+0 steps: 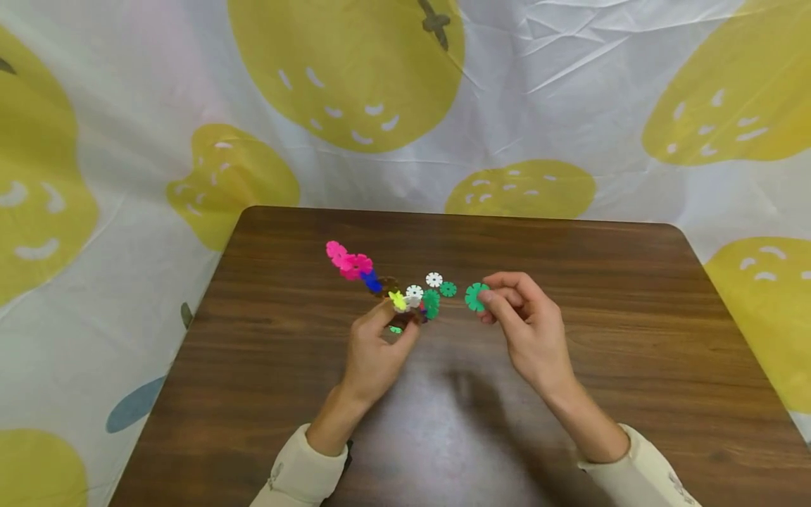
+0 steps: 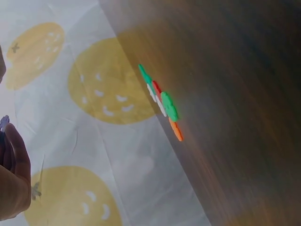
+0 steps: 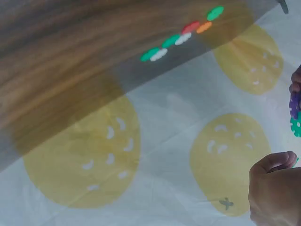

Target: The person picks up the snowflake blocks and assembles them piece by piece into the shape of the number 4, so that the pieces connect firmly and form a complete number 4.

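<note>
My left hand (image 1: 375,348) pinches a chain of joined plastic snowflake discs. Pink discs (image 1: 356,266) form its far left end, followed by a blue disc (image 1: 371,282); a yellow disc (image 1: 398,301) and a green disc (image 1: 431,301) sit nearer the fingers. Part of the chain is hidden by the hand. In the right wrist view a purple disc (image 3: 294,104) shows at the left hand's fingers. Between thumb and fingers, my right hand (image 1: 535,331) holds a single green snowflake disc (image 1: 474,297), a short gap right of the chain.
Loose discs lie on the brown wooden table (image 1: 633,338) beyond the hands, among them a white disc (image 1: 434,279), a small green disc (image 1: 448,289), an orange disc (image 2: 175,129) and a red disc (image 3: 191,27). Behind the table hangs a fruit-patterned cloth (image 1: 393,176).
</note>
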### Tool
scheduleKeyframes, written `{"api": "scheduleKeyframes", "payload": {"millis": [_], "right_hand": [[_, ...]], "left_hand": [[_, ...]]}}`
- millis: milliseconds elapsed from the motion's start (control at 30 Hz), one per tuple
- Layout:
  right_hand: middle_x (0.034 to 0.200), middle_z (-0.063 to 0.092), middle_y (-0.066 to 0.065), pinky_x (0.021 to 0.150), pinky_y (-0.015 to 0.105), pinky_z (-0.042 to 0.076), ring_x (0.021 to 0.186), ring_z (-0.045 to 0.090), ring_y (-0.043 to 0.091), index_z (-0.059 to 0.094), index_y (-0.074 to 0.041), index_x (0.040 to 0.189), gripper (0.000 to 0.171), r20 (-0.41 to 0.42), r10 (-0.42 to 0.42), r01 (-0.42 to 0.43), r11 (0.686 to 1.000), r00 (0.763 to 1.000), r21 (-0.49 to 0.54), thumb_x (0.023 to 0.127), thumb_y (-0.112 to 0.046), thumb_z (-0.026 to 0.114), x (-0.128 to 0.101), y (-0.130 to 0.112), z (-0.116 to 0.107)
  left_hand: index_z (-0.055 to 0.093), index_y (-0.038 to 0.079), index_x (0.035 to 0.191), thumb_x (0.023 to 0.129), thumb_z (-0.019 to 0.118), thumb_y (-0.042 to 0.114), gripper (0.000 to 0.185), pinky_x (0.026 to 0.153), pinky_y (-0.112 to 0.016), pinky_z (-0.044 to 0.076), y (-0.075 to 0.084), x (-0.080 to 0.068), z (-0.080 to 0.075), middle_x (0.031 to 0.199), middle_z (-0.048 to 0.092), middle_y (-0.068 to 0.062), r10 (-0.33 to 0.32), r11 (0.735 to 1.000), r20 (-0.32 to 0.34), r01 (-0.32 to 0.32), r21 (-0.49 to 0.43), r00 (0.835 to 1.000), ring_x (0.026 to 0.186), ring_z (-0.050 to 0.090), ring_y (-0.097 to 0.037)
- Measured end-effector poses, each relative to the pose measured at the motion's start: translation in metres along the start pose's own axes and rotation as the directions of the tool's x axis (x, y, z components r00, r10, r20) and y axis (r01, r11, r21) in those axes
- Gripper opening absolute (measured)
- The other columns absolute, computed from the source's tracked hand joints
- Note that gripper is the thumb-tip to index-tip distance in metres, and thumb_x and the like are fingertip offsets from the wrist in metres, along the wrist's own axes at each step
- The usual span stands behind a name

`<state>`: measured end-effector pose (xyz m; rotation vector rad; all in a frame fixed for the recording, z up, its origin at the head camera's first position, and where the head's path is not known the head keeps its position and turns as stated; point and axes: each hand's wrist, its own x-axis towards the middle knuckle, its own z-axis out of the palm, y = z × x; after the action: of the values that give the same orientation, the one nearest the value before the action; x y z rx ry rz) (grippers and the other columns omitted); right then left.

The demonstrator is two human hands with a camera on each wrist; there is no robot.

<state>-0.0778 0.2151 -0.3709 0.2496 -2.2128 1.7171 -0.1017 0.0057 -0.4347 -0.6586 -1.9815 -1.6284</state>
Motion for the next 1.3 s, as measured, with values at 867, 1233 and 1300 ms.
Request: {"api": "scheduleKeyframes", "payload": {"millis": [867,1233,1300], "right_hand": [[0.09,0.075,0.004,0.071,0.021,0.05,0.079,0.064,0.011,0.075,-0.005,0.111,0.024,0.162,-0.564,0.58,0.725,0.81,-0.373,0.089,0.005,0.072,0.009,-0.014,0.008],[0.088,0.075,0.002,0.068,0.024,0.051,0.076,0.064,0.011,0.076,-0.007,0.109,0.022,0.172,-0.583,0.597,0.697,0.794,-0.397,0.089,0.003,0.072,0.007,-0.008,0.014],[0.088,0.076,0.002,0.067,0.024,0.051,0.076,0.063,0.011,0.076,-0.007,0.109,0.023,0.166,-0.582,0.594,0.702,0.796,-0.393,0.089,0.003,0.073,0.007,-0.008,0.015]], "left_hand": [[0.073,0.0,0.092,0.084,0.07,-0.007,0.011,0.064,-0.028,0.059,0.013,0.003,0.0,0.082,0.073,-0.011,0.071,0.997,0.09,-0.07,-0.016,0.993,0.069,0.067,-0.019],[0.074,-0.002,0.095,0.083,0.071,-0.008,0.013,0.069,-0.024,0.061,0.014,0.004,0.001,0.086,0.077,-0.013,0.072,0.997,0.062,-0.07,-0.021,0.995,0.071,0.071,-0.021],[0.075,-0.003,0.097,0.083,0.071,-0.009,0.015,0.07,-0.024,0.061,0.014,0.004,0.002,0.087,0.077,-0.014,0.085,0.996,0.044,-0.083,-0.038,0.995,0.072,0.072,-0.023]]}}
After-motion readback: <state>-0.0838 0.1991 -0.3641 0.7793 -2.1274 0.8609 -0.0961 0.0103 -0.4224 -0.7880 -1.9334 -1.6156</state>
